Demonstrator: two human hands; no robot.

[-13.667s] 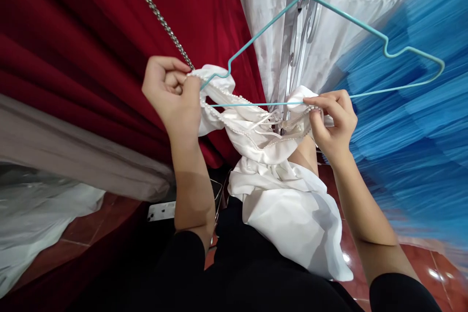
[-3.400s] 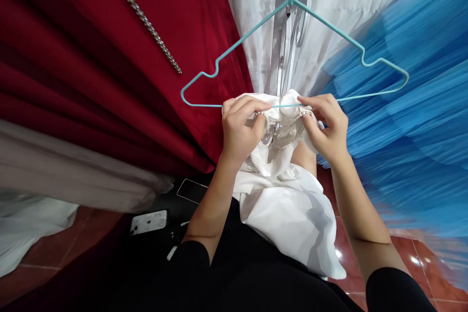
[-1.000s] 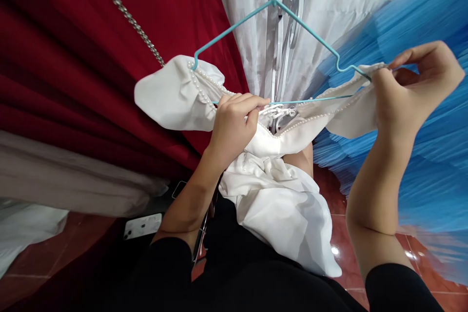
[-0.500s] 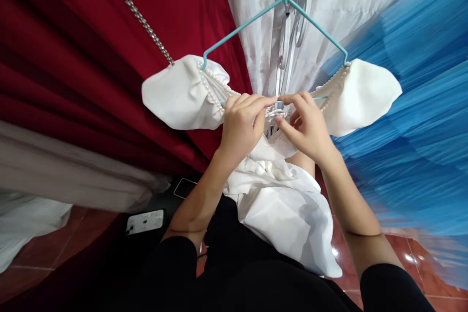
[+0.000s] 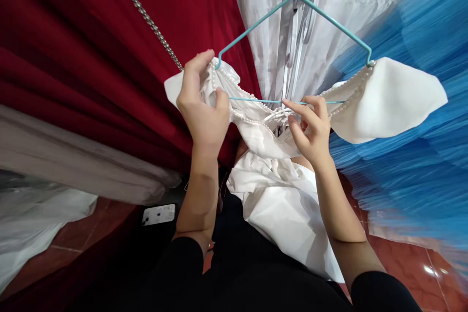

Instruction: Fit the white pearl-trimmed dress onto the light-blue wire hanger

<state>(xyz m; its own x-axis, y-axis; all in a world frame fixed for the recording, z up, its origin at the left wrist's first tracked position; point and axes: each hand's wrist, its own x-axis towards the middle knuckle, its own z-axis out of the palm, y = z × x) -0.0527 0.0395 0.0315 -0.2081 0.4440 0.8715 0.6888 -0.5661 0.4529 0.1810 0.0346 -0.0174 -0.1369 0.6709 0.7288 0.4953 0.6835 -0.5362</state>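
Observation:
A white dress (image 5: 387,102) with pearl-trimmed edges and white laces at its neckline hangs on a light blue clothes hanger (image 5: 331,19). My left hand (image 5: 204,107) is curved around the dress at its left shoulder, thumb by the pearl edge and index finger at the top beside the hanger's end. The other left fingers are hidden by the hand. On the hanger's lower bar rests the index finger of my right hand (image 5: 310,129); its thumb sits lower, over the laces, and the remaining fingers curl inward. The dress's lower part lies bunched over my lap.
Dark red fabric (image 5: 146,34) hangs on the left, with a beaded chain (image 5: 146,17) across it. Blue tulle (image 5: 409,165) hangs on the right, and white fabric (image 5: 259,19) behind the hanger. A white phone (image 5: 159,214) lies on a black surface at lower left.
My left hand has moved left and up from the middle of the neckline to the left shoulder. My right hand stays near the lower bar. The hanger and dress appear shifted right in view.

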